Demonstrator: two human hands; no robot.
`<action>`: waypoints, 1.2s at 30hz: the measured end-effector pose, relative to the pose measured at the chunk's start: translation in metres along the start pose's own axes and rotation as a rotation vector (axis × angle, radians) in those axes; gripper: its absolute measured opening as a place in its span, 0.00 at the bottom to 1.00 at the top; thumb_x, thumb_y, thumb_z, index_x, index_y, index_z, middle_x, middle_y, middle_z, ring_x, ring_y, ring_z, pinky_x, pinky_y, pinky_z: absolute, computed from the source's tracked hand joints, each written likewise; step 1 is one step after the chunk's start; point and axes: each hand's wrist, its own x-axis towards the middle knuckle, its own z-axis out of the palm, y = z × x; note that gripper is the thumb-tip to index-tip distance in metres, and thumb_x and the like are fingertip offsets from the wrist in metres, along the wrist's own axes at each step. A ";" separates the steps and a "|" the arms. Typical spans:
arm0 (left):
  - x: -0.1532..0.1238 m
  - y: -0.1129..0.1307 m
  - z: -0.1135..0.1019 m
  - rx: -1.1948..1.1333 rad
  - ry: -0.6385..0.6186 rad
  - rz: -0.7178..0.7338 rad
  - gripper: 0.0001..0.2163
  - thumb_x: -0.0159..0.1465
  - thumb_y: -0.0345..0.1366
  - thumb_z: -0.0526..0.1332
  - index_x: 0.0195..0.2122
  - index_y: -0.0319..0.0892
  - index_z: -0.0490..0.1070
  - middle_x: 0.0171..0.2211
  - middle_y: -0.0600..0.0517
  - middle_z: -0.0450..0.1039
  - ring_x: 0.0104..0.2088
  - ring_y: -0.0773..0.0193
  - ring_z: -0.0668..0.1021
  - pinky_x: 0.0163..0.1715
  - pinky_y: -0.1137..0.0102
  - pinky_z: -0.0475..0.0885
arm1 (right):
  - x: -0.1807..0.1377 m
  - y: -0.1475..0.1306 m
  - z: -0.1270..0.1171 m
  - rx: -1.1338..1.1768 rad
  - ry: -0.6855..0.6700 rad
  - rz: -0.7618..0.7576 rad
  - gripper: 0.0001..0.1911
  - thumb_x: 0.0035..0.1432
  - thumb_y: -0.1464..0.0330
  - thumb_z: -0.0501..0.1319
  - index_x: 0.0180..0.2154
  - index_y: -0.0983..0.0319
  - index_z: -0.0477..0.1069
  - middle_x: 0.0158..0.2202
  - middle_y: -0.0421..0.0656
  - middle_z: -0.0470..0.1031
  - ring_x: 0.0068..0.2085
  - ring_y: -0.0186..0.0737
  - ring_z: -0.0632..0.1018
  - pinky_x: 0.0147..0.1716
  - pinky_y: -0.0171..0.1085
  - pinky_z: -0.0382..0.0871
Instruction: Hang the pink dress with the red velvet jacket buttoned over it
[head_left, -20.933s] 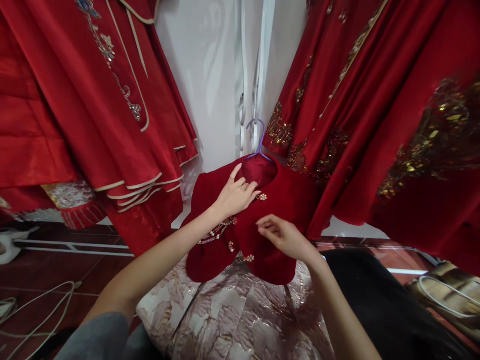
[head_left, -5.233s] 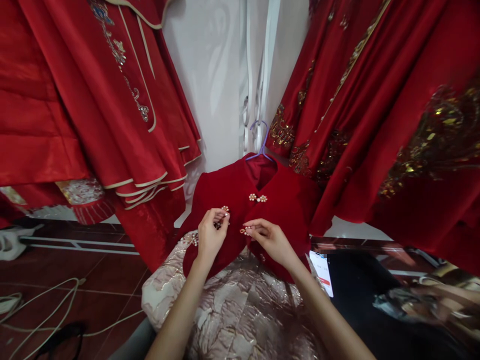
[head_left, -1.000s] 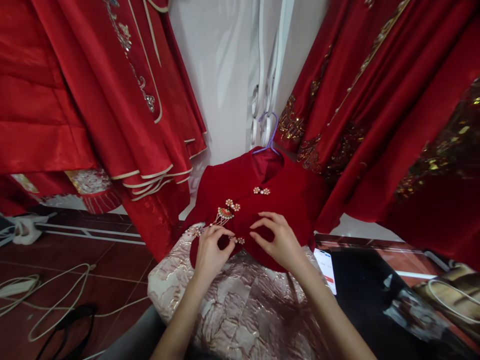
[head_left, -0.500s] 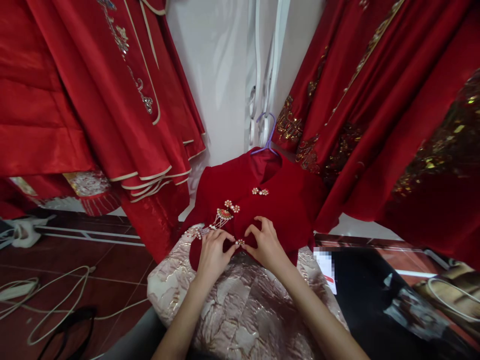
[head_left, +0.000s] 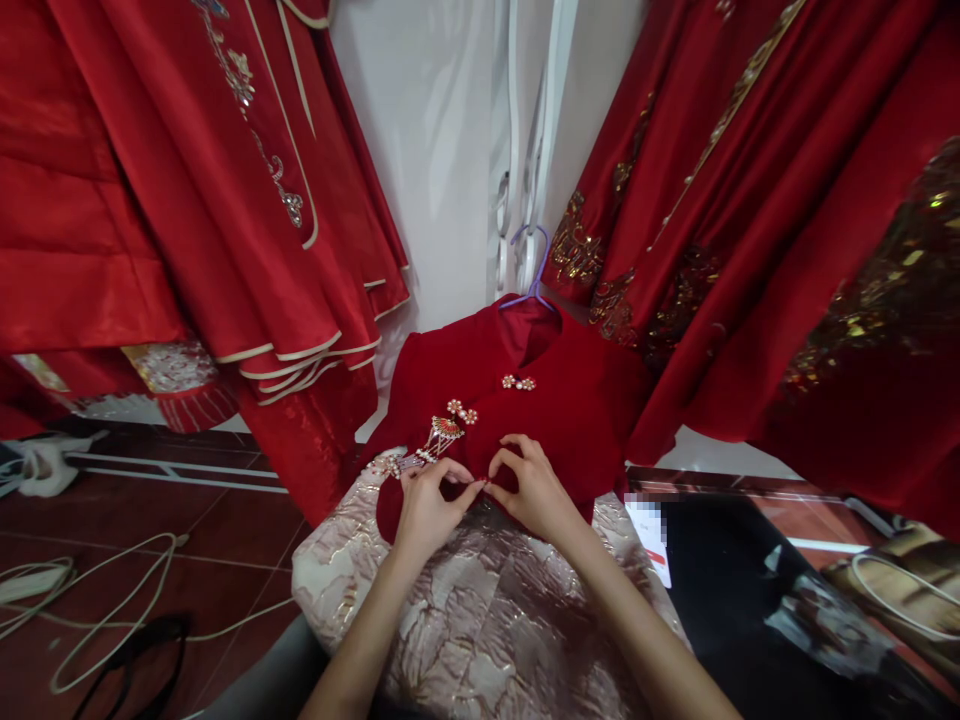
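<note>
A dark red velvet top (head_left: pixel 585 400) with a stand collar lies spread out, a purple hanger (head_left: pixel 535 288) in its neck. A pearl-and-gold flower clasp (head_left: pixel 518 383) sits below the collar, another flower clasp (head_left: pixel 461 411) lower left, with a beaded fan pendant (head_left: pixel 447 430) hanging beside it. At the top's lower edge, my left hand (head_left: pixel 437 505) pinches thumb against finger. Facing it, my right hand (head_left: pixel 531 492) pinches too, the fingertips nearly meeting. Both are closed on the lowest flower clasp, which the fingertips now hide almost wholly.
Pale pink-gold brocade (head_left: pixel 465 620) spreads beneath the top. Red gowns (head_left: pixel 300 250) hang at left and embroidered red garments (head_left: pixel 675 250) at right. A white cable (head_left: pixel 161 590) lies on the tiled floor (head_left: pixel 225 510); a black surface (head_left: pixel 720 560) with clear plastic (head_left: pixel 832 630) is at right.
The fingertips have closed over the lowest flower clasp, which showed between them before. My hands stay in nearly the same place; the view has shifted slightly.
</note>
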 end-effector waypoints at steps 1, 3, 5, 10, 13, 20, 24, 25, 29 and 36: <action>0.005 0.000 -0.002 -0.043 0.003 0.007 0.06 0.59 0.41 0.63 0.32 0.44 0.72 0.33 0.53 0.77 0.33 0.63 0.77 0.44 0.64 0.68 | 0.000 0.000 -0.006 0.028 -0.027 0.007 0.06 0.51 0.69 0.67 0.32 0.59 0.72 0.48 0.47 0.66 0.52 0.47 0.69 0.53 0.47 0.65; 0.018 0.001 -0.007 -0.113 0.044 0.023 0.09 0.61 0.42 0.60 0.38 0.44 0.72 0.36 0.51 0.77 0.35 0.64 0.77 0.41 0.68 0.70 | -0.001 -0.001 -0.020 0.089 -0.092 0.010 0.06 0.50 0.68 0.68 0.31 0.59 0.72 0.46 0.46 0.67 0.51 0.45 0.70 0.52 0.46 0.65; 0.034 0.001 -0.013 -0.113 0.117 0.047 0.10 0.64 0.41 0.58 0.44 0.44 0.70 0.39 0.50 0.76 0.37 0.64 0.77 0.41 0.69 0.70 | -0.002 -0.002 -0.035 0.132 -0.142 0.001 0.06 0.50 0.68 0.68 0.31 0.58 0.72 0.46 0.45 0.68 0.51 0.43 0.71 0.52 0.45 0.65; 0.067 0.005 -0.029 0.199 0.107 0.263 0.11 0.67 0.38 0.54 0.45 0.47 0.74 0.39 0.48 0.70 0.41 0.59 0.72 0.46 0.63 0.68 | -0.005 -0.007 -0.056 0.143 -0.147 0.001 0.06 0.51 0.67 0.68 0.30 0.58 0.71 0.46 0.45 0.68 0.52 0.44 0.71 0.52 0.45 0.65; 0.075 0.006 -0.036 0.329 0.012 0.379 0.11 0.67 0.38 0.54 0.43 0.46 0.75 0.39 0.47 0.67 0.41 0.58 0.70 0.45 0.62 0.69 | -0.005 -0.006 -0.055 0.152 -0.149 -0.020 0.06 0.52 0.66 0.67 0.31 0.58 0.71 0.46 0.45 0.68 0.52 0.44 0.71 0.52 0.44 0.65; 0.080 0.008 -0.045 0.394 -0.061 0.472 0.07 0.66 0.37 0.56 0.40 0.45 0.72 0.43 0.48 0.70 0.45 0.57 0.70 0.48 0.59 0.65 | -0.002 -0.003 -0.041 0.192 -0.153 -0.017 0.06 0.51 0.68 0.68 0.31 0.58 0.71 0.43 0.43 0.68 0.47 0.40 0.73 0.50 0.40 0.66; 0.082 0.014 -0.043 0.348 -0.051 0.520 0.06 0.67 0.35 0.55 0.39 0.46 0.71 0.40 0.53 0.74 0.45 0.61 0.72 0.61 0.51 0.50 | -0.001 -0.006 -0.035 0.214 -0.143 0.013 0.06 0.51 0.69 0.67 0.31 0.59 0.70 0.40 0.42 0.68 0.43 0.37 0.74 0.49 0.39 0.67; 0.083 0.016 -0.043 0.339 -0.050 0.524 0.06 0.67 0.35 0.54 0.39 0.46 0.71 0.38 0.54 0.75 0.44 0.62 0.73 0.62 0.50 0.46 | -0.001 -0.007 -0.034 0.217 -0.143 0.017 0.06 0.51 0.69 0.67 0.31 0.59 0.70 0.40 0.42 0.68 0.42 0.37 0.74 0.48 0.39 0.67; 0.086 0.019 -0.043 0.364 -0.052 0.529 0.07 0.67 0.35 0.54 0.38 0.47 0.72 0.35 0.55 0.76 0.41 0.62 0.74 0.63 0.47 0.42 | 0.000 -0.007 -0.032 0.227 -0.136 0.022 0.06 0.52 0.69 0.67 0.31 0.59 0.70 0.39 0.42 0.68 0.41 0.37 0.74 0.48 0.39 0.67; 0.090 0.015 -0.041 0.485 -0.036 0.544 0.08 0.67 0.37 0.54 0.40 0.46 0.73 0.36 0.52 0.76 0.42 0.59 0.73 0.63 0.44 0.39 | 0.000 -0.009 -0.029 0.211 -0.151 0.020 0.06 0.52 0.69 0.66 0.32 0.59 0.70 0.40 0.42 0.68 0.43 0.38 0.73 0.48 0.39 0.66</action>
